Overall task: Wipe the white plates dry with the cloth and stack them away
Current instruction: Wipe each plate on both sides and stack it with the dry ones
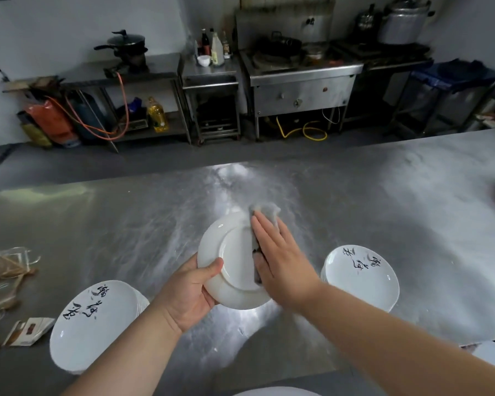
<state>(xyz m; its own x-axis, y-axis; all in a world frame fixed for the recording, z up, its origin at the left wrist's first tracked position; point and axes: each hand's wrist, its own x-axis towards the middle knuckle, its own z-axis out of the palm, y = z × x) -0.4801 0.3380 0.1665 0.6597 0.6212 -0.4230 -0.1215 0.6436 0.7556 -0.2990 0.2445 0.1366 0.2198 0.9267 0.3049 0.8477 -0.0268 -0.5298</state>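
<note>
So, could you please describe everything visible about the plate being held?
The plate is round, white, ceramic-looking, its underside with a raised foot ring facing the camera. It is held tilted above the steel table. The left hand grips its lower-left rim; the flat right hand presses a grey cloth on its right side.

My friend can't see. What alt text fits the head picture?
A left hand holds a white plate underside up; the flat right hand presses a grey cloth on it. Plate stacks stand either side on the steel table.
</note>
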